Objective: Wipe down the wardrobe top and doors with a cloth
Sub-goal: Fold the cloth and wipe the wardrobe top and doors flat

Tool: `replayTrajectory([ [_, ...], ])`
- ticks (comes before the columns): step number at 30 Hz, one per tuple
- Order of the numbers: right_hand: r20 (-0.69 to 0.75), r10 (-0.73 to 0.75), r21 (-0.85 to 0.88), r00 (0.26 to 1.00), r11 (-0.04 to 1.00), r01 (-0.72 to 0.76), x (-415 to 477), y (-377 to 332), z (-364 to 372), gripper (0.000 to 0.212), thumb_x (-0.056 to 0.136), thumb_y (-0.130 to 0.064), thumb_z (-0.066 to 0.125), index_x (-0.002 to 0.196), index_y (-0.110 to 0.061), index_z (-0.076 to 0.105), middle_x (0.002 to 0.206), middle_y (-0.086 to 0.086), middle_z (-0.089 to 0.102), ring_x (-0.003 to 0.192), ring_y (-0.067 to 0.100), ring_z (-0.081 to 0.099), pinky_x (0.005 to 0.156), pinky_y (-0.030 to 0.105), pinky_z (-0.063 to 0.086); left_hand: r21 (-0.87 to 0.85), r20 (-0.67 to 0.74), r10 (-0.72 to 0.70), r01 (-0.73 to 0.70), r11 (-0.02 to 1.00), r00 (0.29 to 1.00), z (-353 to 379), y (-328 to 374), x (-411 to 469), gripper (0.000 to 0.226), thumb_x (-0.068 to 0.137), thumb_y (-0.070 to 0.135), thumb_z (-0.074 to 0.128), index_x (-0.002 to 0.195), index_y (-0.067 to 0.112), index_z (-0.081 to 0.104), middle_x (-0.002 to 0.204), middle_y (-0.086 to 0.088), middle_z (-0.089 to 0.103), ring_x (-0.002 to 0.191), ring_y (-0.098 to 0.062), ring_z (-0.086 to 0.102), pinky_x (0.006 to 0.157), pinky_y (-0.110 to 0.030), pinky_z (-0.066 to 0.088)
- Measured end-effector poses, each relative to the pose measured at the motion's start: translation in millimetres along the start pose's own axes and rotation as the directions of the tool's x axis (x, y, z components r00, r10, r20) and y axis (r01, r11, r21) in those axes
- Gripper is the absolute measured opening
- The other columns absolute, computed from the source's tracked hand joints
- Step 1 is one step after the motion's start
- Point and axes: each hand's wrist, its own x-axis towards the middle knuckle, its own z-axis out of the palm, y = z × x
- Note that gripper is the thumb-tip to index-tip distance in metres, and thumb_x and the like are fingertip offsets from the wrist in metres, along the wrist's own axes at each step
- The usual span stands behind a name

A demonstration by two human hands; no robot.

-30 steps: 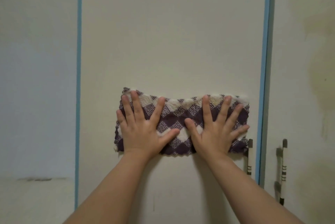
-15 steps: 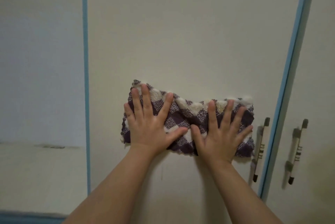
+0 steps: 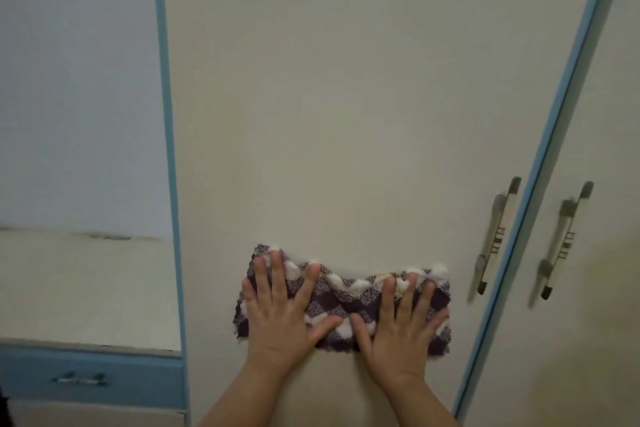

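A purple-and-white checked cloth lies flat against the cream wardrobe door, low on the panel. My left hand presses its left half with fingers spread and pointing up. My right hand presses the right half the same way, thumbs nearly touching in the middle. The cloth's right edge stops short of the door's metal handle, which sits higher and to the right.
A second cream door with its own handle stands to the right, behind a blue edge strip. On the left, past another blue strip, there is a low cream top over a blue drawer.
Both hands have slid the cloth down the door, from beside the handle's top to below it. The low top and blue drawer on the left have come into view.
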Motion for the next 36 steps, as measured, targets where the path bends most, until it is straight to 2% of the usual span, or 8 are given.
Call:
replayTrajectory([
  [6, 0.091, 0.035, 0.015, 0.995, 0.999, -0.037, -18.8, -0.4, -1.8, 0.078, 0.09, -0.067, 0.013, 0.149, -0.02, -0.004, 0.156, 0.01, -0.014, 0.142, 0.035, -0.01, 0.106, 0.065, 0.002, -0.01, 0.079, -0.046, 0.047, 0.999, 0.996, 1.3, 2.4, -22.4, 0.095, 0.071, 0.082, 0.03, 0.146, 0.033, -0.002, 0.152, -0.018, -0.021, 0.14, -0.038, -0.015, 0.111, -0.054, -0.008],
  [11, 0.1, 0.165, 0.138, 0.981, 0.974, -0.178, -1.2, -23.5, -11.0, 0.071, 0.092, -0.063, 0.011, 0.149, -0.025, -0.006, 0.155, 0.007, -0.019, 0.142, 0.033, -0.016, 0.102, 0.072, 0.005, -0.066, 0.151, -0.103, 0.114, 0.991, 0.983, -9.4, 10.4, -15.9, 0.082, 0.079, 0.075, 0.022, 0.146, 0.032, 0.002, 0.152, -0.019, -0.021, 0.14, -0.04, -0.013, 0.109, -0.056, 0.0],
  [14, 0.06, 0.168, 0.159, 0.984, 0.971, -0.175, 32.3, -32.9, -23.6, 0.069, 0.091, -0.063, 0.01, 0.148, -0.028, -0.007, 0.154, 0.004, -0.024, 0.141, 0.031, -0.02, 0.1, 0.071, 0.0, -0.108, 0.121, -0.141, 0.154, 0.982, 0.983, -19.7, 10.6, 9.4, 0.081, 0.08, 0.076, 0.018, 0.146, 0.033, -0.003, 0.15, -0.017, -0.026, 0.139, -0.039, -0.017, 0.109, -0.056, -0.004],
  [18, -0.07, 0.087, 0.113, 0.994, 0.99, -0.079, 89.2, -21.5, -45.1, 0.07, 0.088, -0.068, 0.013, 0.146, -0.036, -0.008, 0.152, -0.002, -0.03, 0.14, 0.027, -0.023, 0.103, 0.066, -0.011, -0.115, 0.075, -0.204, 0.212, 0.97, 0.976, -32.2, 14.1, 65.7, 0.084, 0.077, 0.08, 0.012, 0.144, 0.035, -0.011, 0.145, -0.014, -0.038, 0.136, -0.037, -0.027, 0.107, -0.058, -0.01],
  [21, -0.124, 0.045, 0.051, 0.991, 0.998, -0.039, 109.4, -6.7, -53.4, 0.072, 0.087, -0.07, 0.017, 0.146, -0.037, -0.008, 0.152, -0.003, -0.03, 0.141, 0.026, -0.021, 0.104, 0.066, -0.009, -0.104, 0.035, -0.25, 0.252, 0.962, 0.968, -34.1, 24.6, 88.7, 0.088, 0.074, 0.083, 0.009, 0.143, 0.034, -0.013, 0.142, -0.016, -0.041, 0.136, -0.042, -0.024, 0.105, -0.061, -0.008],
  [28, -0.051, 0.03, 0.022, 0.998, 0.999, -0.028, 49.9, 18.0, -26.9, 0.07, 0.091, -0.063, 0.013, 0.147, -0.029, -0.01, 0.154, 0.002, -0.024, 0.142, 0.03, -0.018, 0.107, 0.063, -0.006, -0.043, -0.006, -0.086, 0.086, 0.995, 0.996, -8.7, 38.4, 47.0, 0.094, 0.074, 0.083, 0.024, 0.145, 0.03, -0.008, 0.149, -0.019, -0.029, 0.138, -0.041, -0.019, 0.107, -0.063, -0.002],
  [36, 0.088, 0.071, 0.032, 0.994, 0.997, -0.074, -13.9, 55.2, -13.8, 0.074, 0.091, -0.066, 0.012, 0.149, -0.023, -0.006, 0.156, 0.006, -0.016, 0.143, 0.029, -0.011, 0.11, 0.055, 0.0, -0.019, 0.017, -0.022, 0.022, 1.0, 1.0, 9.2, 62.2, -2.6, 0.098, 0.073, 0.079, 0.033, 0.146, 0.028, -0.007, 0.15, -0.021, -0.024, 0.138, -0.042, -0.017, 0.106, -0.064, -0.003],
])
